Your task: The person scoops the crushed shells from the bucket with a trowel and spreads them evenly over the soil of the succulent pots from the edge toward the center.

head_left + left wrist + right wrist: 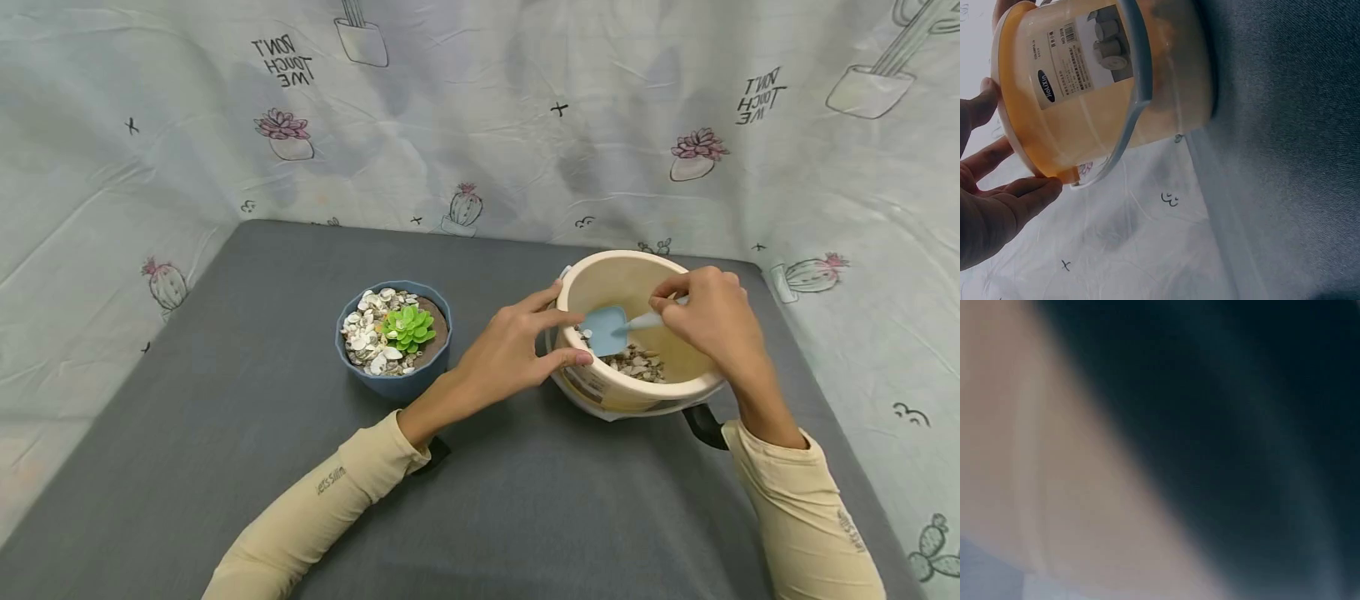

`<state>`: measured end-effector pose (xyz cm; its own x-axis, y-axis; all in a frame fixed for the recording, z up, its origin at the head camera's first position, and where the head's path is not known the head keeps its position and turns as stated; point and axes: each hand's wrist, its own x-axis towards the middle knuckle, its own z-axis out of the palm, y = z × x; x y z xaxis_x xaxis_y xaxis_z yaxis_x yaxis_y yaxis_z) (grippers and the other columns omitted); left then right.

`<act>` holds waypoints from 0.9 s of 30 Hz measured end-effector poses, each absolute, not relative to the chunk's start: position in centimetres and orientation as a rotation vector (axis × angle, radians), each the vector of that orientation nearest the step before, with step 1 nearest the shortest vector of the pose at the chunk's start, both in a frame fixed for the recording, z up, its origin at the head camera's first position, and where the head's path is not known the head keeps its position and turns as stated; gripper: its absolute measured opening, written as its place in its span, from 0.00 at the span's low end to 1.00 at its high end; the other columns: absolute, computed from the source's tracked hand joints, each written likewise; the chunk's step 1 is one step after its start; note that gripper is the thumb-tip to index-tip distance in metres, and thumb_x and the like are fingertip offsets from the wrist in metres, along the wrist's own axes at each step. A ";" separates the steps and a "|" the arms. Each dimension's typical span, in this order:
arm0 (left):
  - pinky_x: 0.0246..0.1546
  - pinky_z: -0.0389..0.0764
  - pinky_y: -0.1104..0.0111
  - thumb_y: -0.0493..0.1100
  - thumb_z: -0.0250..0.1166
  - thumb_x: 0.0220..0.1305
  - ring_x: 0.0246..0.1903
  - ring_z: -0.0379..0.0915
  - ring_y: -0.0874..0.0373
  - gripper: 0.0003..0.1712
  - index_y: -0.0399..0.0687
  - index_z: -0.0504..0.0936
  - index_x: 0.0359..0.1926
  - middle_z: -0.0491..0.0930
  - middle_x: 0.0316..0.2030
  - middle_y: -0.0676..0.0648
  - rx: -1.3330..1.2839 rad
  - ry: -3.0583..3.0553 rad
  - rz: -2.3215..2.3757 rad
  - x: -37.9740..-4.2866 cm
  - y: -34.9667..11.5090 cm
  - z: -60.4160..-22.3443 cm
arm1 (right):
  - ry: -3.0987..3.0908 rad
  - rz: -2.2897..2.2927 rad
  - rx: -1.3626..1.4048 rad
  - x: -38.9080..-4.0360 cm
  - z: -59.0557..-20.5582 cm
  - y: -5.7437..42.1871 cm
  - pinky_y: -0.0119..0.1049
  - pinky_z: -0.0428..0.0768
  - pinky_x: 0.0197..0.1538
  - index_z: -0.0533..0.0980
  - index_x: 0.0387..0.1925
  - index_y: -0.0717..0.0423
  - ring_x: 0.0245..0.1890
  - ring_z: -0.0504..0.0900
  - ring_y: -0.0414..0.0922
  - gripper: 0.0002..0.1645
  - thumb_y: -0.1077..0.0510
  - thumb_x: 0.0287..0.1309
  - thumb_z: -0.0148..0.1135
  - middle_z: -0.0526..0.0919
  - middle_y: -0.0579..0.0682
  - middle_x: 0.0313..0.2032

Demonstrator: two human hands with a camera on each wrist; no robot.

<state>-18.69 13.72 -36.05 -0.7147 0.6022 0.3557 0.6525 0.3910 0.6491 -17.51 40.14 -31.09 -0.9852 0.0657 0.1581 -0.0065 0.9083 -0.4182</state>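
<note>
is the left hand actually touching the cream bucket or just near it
Touching. The left wrist view shows it: fingertips of the left hand rest directly against the cream bucket by its open end, with no visible gap.

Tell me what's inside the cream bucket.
Shell pieces, plus a blue scoop held by the right hand. The scoop and near rim block part of the view down; whatever lies there can't be seen.

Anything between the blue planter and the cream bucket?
Yes: in the head view, the left hand spans the gap between the blue planter and cream bucket, fingers at the bucket's rim. Otherwise just grey tabletop.
</note>
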 end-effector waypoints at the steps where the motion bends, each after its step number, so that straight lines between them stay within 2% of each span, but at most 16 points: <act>1: 0.64 0.82 0.57 0.56 0.75 0.64 0.72 0.73 0.45 0.30 0.50 0.86 0.63 0.66 0.78 0.38 -1.157 -2.562 -1.244 -18.7 13.7 -36.1 | -2.907 0.692 -0.078 -17.5 -31.0 40.2 0.37 0.69 0.28 0.90 0.39 0.59 0.26 0.80 0.50 0.12 0.58 0.63 0.66 0.90 0.60 0.31; 6: 0.66 0.82 0.55 0.55 0.75 0.63 0.72 0.73 0.45 0.29 0.49 0.86 0.62 0.67 0.77 0.38 -1.147 -2.524 -1.247 -18.7 13.6 -36.3 | -2.880 0.984 -0.187 -17.3 -30.3 40.8 0.32 0.74 0.22 0.88 0.45 0.66 0.15 0.81 0.39 0.15 0.57 0.66 0.67 0.87 0.49 0.20; 10: 0.63 0.83 0.56 0.56 0.74 0.65 0.70 0.75 0.45 0.30 0.49 0.85 0.64 0.65 0.78 0.38 -1.159 -2.526 -1.223 -18.6 13.5 -36.4 | -2.804 1.240 -0.244 -16.5 -29.9 41.5 0.30 0.76 0.20 0.85 0.48 0.72 0.14 0.78 0.37 0.17 0.60 0.68 0.66 0.85 0.39 0.18; 11: 0.63 0.84 0.56 0.56 0.74 0.65 0.70 0.75 0.45 0.30 0.50 0.84 0.65 0.65 0.78 0.38 -1.162 -2.530 -1.219 -18.6 13.5 -36.4 | -2.774 1.297 -0.256 -16.3 -29.9 41.7 0.30 0.76 0.19 0.86 0.47 0.70 0.13 0.78 0.37 0.15 0.61 0.68 0.65 0.85 0.38 0.17; 14: 0.62 0.84 0.56 0.56 0.74 0.65 0.71 0.74 0.44 0.32 0.50 0.83 0.66 0.64 0.78 0.38 -1.148 -2.535 -1.223 -18.5 13.3 -36.4 | -2.668 1.462 -0.256 -15.6 -29.6 42.3 0.29 0.74 0.18 0.89 0.39 0.55 0.12 0.76 0.38 0.08 0.63 0.68 0.66 0.85 0.39 0.15; 16: 0.61 0.85 0.55 0.56 0.74 0.65 0.71 0.73 0.44 0.32 0.50 0.82 0.67 0.63 0.79 0.38 -1.131 -2.542 -1.232 -18.5 13.1 -36.4 | -2.583 1.564 -0.232 -15.2 -29.5 42.7 0.29 0.72 0.17 0.89 0.33 0.46 0.12 0.75 0.38 0.12 0.64 0.68 0.65 0.86 0.42 0.16; 18: 0.59 0.85 0.55 0.56 0.73 0.66 0.71 0.74 0.44 0.34 0.50 0.80 0.69 0.62 0.80 0.39 -1.119 -2.552 -1.235 -18.4 13.1 -36.4 | -2.502 1.658 -0.203 -14.7 -29.4 43.2 0.30 0.68 0.16 0.89 0.29 0.41 0.11 0.74 0.39 0.18 0.65 0.69 0.64 0.87 0.43 0.17; 19: 0.56 0.85 0.56 0.56 0.72 0.67 0.68 0.77 0.44 0.34 0.50 0.79 0.70 0.61 0.80 0.39 -1.121 -2.558 -1.239 -18.3 13.1 -36.4 | -2.463 1.704 -0.193 -14.4 -29.3 43.5 0.31 0.67 0.15 0.89 0.29 0.42 0.11 0.74 0.39 0.18 0.66 0.69 0.63 0.87 0.44 0.17; 22: 0.57 0.85 0.55 0.56 0.71 0.68 0.68 0.77 0.44 0.36 0.49 0.76 0.72 0.59 0.81 0.38 -1.141 -2.561 -1.240 -18.2 13.0 -36.3 | -2.385 1.774 -0.200 -13.5 -29.2 44.5 0.32 0.66 0.15 0.90 0.30 0.45 0.10 0.73 0.41 0.19 0.68 0.69 0.62 0.88 0.45 0.18; 27: 0.67 0.80 0.51 0.55 0.71 0.69 0.74 0.70 0.44 0.38 0.50 0.73 0.75 0.58 0.81 0.40 -1.116 -2.543 -1.230 -17.5 11.9 -35.6 | -2.255 1.884 -0.250 -12.2 -28.6 45.7 0.28 0.71 0.16 0.91 0.29 0.50 0.11 0.77 0.41 0.18 0.71 0.66 0.63 0.89 0.43 0.23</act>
